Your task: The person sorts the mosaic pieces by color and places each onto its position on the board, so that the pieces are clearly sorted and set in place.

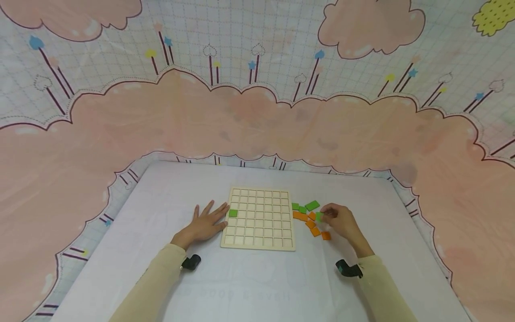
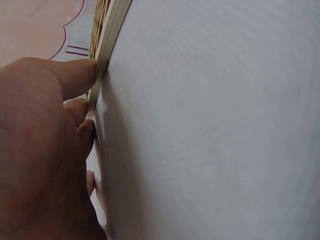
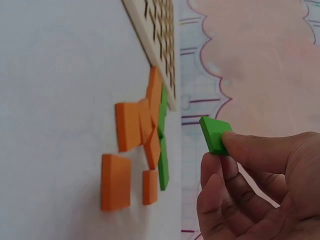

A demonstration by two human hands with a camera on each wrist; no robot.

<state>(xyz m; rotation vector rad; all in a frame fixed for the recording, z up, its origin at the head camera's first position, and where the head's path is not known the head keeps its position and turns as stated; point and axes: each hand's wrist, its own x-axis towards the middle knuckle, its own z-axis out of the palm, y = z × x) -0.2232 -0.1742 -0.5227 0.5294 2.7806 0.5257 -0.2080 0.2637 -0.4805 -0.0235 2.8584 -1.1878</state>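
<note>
A pale wooden grid board (image 1: 257, 247) lies flat on the white table, with one green tile (image 1: 233, 213) in a cell by its left edge. My left hand (image 1: 205, 225) has its fingers spread, touching the board's left side; in the left wrist view the thumb (image 2: 75, 77) meets the board's edge (image 2: 111, 37). To the right of the board, my right hand (image 1: 341, 220) pinches a small green square tile (image 3: 215, 136) between thumb and fingers, raised above the table. Beneath it lie loose orange tiles (image 3: 116, 182) and green tiles (image 1: 312, 205), some overlapping.
The loose tiles lie close against the board's right edge. A patterned cloth (image 1: 257, 120) with pink cloud shapes rises behind and beside the white table (image 1: 241, 286). Black wrist devices (image 1: 349, 269) are worn on both forearms.
</note>
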